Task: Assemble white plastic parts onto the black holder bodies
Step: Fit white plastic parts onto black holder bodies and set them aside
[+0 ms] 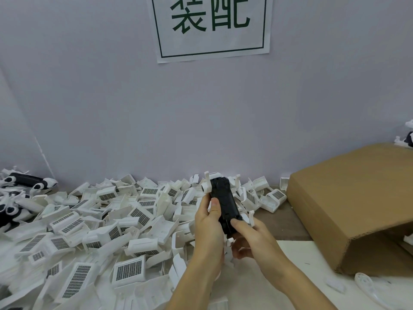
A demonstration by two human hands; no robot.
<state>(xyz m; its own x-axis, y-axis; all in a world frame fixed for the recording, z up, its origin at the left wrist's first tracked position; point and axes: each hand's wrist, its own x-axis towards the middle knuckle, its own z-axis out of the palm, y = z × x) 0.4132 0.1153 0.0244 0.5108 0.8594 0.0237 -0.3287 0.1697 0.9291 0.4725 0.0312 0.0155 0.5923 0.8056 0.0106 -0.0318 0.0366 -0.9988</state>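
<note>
Both hands hold one black holder body [224, 206] up over the heap of white parts [107, 222]: the left hand [209, 229] grips its side, the right hand [250, 236] pinches its near end. White pieces already flank that body. Beyond the heap's far left sit a few finished holders [26, 182], so most parts remain.

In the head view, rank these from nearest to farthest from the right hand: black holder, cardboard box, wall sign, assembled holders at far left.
1. Black holder: gripped by the right hand, with the left hand also on it.
2. Cardboard box: on the table, to the right.
3. Assembled holders: table's far left edge.
4. Wall sign: high on the wall, behind everything.
</note>
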